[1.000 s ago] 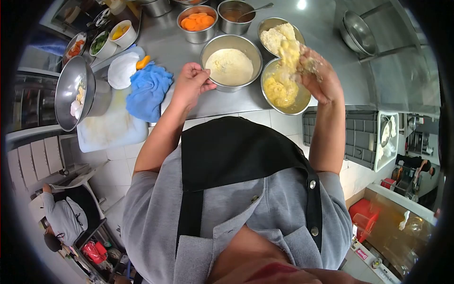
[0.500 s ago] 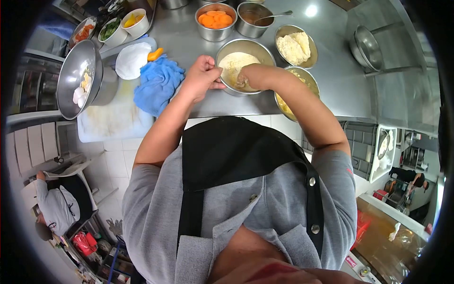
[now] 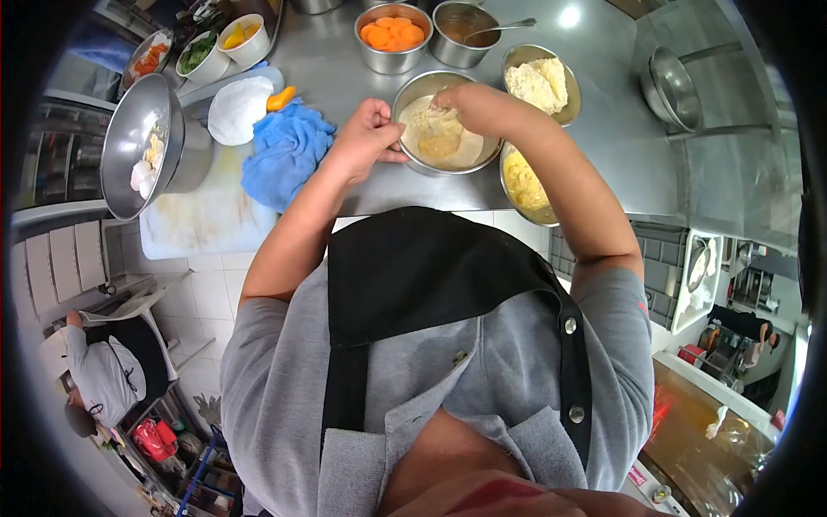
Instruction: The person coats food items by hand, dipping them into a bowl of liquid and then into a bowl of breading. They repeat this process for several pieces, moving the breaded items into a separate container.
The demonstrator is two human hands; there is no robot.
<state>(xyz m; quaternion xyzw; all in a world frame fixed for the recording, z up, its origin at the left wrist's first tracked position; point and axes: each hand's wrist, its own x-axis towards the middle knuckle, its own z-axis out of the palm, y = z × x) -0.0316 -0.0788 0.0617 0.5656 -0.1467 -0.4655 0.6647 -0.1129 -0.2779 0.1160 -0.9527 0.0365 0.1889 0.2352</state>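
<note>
My left hand (image 3: pixel 373 133) grips the near-left rim of a steel bowl (image 3: pixel 492 148), thumb and fingers closed at its edge. Inside the bowl lies a pale, powdery or crumbly coating (image 3: pixel 469 146) with a wet yellowish clump (image 3: pixel 439 140) in the middle. Over the far side of the same bowl is my right hand (image 3: pixel 469 105), fingers bunched and pointing down, coated with the pale stuff. Whatever those fingertips hold is hidden. Just right stand a bowl of yellow mixture (image 3: pixel 525 183), partly under my forearm, and a bowl of pale crumbs (image 3: pixel 536 84).
Orange slices fill a steel pot (image 3: pixel 393 36); beside it, another pot (image 3: pixel 463 52) holds a spoon. A blue cloth (image 3: pixel 289 159) and white cutting board (image 3: pixel 202 228) lie left, near a large tilted bowl (image 3: pixel 116 164) with eggs. Another person (image 3: pixel 116 379) is at lower left.
My right hand has moved from the near middle of the bowl to its far side, uncovering the yellowish clump. My left hand stays on the rim.
</note>
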